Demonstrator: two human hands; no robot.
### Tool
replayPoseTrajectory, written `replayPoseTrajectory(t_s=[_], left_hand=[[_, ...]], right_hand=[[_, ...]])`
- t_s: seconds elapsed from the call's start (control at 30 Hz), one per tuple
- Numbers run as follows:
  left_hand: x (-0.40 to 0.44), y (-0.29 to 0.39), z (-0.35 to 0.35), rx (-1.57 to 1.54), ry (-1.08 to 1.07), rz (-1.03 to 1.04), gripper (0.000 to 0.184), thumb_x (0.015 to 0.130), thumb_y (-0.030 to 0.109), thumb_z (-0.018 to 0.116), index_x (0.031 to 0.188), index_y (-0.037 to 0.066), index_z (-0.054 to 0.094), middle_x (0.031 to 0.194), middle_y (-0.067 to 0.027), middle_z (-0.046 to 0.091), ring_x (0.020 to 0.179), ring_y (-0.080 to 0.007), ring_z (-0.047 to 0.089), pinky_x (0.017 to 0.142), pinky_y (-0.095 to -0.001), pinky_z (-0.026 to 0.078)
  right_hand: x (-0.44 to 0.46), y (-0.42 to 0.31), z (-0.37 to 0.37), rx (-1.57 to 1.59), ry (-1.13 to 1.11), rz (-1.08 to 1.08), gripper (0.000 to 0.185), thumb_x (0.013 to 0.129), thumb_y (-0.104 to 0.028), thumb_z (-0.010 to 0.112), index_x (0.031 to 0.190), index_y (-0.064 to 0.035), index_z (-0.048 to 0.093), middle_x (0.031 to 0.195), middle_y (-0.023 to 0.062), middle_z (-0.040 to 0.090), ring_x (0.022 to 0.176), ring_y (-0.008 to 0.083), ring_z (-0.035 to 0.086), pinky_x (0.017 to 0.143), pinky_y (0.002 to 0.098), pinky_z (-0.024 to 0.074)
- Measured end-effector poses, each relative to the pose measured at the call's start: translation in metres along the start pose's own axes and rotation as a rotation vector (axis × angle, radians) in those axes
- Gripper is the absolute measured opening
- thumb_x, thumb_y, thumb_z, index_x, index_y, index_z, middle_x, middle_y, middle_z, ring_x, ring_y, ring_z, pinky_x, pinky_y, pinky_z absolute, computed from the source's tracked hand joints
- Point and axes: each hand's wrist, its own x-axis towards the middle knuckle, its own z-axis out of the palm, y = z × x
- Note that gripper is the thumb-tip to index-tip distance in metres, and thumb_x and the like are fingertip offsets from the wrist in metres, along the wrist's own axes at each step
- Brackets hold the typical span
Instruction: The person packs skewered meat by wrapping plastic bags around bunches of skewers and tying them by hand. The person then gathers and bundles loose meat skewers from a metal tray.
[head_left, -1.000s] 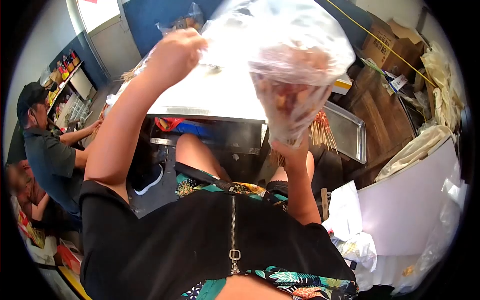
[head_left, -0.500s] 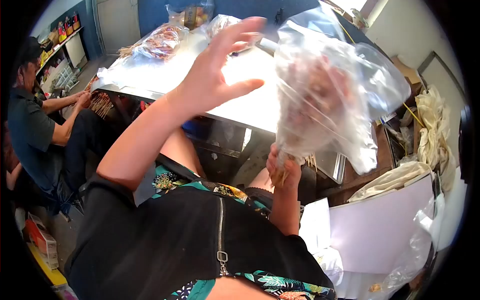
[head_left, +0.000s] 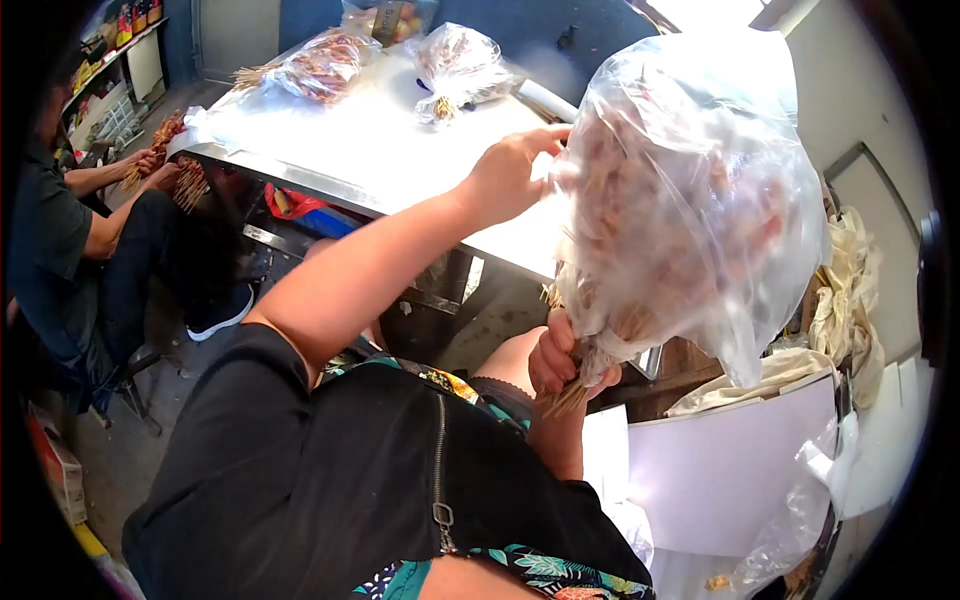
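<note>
A large clear plastic bag (head_left: 690, 190) covers the heads of a thick bundle of skewers, their brownish-red food blurred behind the film. Closed around the bundle's stick ends (head_left: 570, 400) and the gathered mouth of the bag is my right hand (head_left: 560, 365), held low in front of my body. My left hand (head_left: 515, 175) reaches up to the bag's left side. Its thumb and fingers are apart, with the fingertips at the film and partly hidden by it.
On the bright metal table (head_left: 370, 165) lie two bagged skewer bundles, one at the left (head_left: 325, 68) and one nearer the middle (head_left: 460, 70). A seated person (head_left: 70, 220) holds skewers at the left. Beige cloth (head_left: 850, 290) and a pale curved panel (head_left: 735, 455) are on the right.
My left hand has come down and right, from raised in the air to the bag's side. The bagged bundle now looks fuller and more spread out, still in my right hand.
</note>
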Motion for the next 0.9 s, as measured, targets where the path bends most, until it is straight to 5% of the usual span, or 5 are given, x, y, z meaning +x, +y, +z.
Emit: replayPoseTrajectory(t_s=[0.27,0.47,0.6,0.73,0.9], left_hand=[[0.044,-0.082,-0.04,0.202,0.391,-0.304,0.025,0.088,0.023,0.055,0.083,0.001,0.066,0.074,-0.0179,0.065,0.069,-0.0335,0.064,0.065,-0.0386,0.05],[-0.089,-0.027,-0.002,-0.36,-0.309,-0.619,0.018,0.086,0.013,0.054,0.094,0.001,0.064,0.084,-0.0097,0.068,0.079,-0.0145,0.062,0.074,-0.0283,0.047],[-0.097,0.032,-0.061,-0.45,-1.024,-0.394,0.013,0.086,0.011,0.063,0.095,0.002,0.065,0.088,-0.0037,0.067,0.081,-0.0088,0.06,0.075,-0.027,0.049],[-0.066,0.015,-0.092,-0.441,-0.207,-0.609,0.022,0.088,0.012,0.061,0.107,0.0,0.061,0.092,-0.0058,0.066,0.086,-0.0111,0.061,0.079,-0.0255,0.049],[-0.023,0.054,-0.098,-0.424,0.018,-0.224,0.035,0.089,0.006,0.057,0.123,0.004,0.049,0.113,-0.0097,0.058,0.094,-0.0127,0.058,0.082,-0.0256,0.046]], right_hand=[[0.012,0.004,0.012,0.325,-0.36,0.121,0.042,0.071,-0.02,0.074,0.084,0.0092,0.047,0.083,0.0115,0.048,0.052,0.0137,0.049,0.041,0.0249,0.0437],[0.01,0.01,0.015,0.42,-0.317,0.023,0.042,0.074,-0.02,0.073,0.095,0.0081,0.05,0.084,0.0123,0.048,0.053,0.0135,0.05,0.039,0.0253,0.0431],[0.004,-0.01,-0.009,0.143,-0.302,0.021,0.056,0.074,-0.023,0.071,0.118,0.0,0.045,0.087,0.0125,0.047,0.055,0.0137,0.049,0.041,0.0248,0.042],[0.0,-0.016,-0.039,-0.426,0.125,-0.026,0.067,0.066,-0.022,0.074,0.12,-0.0016,0.042,0.088,0.0101,0.05,0.063,0.0157,0.052,0.047,0.0255,0.0429],[0.019,0.001,-0.051,-1.093,0.522,-0.441,0.082,0.062,0.002,0.074,0.133,-0.0013,0.033,0.114,0.0109,0.052,0.097,0.0201,0.057,0.077,0.031,0.0497]])
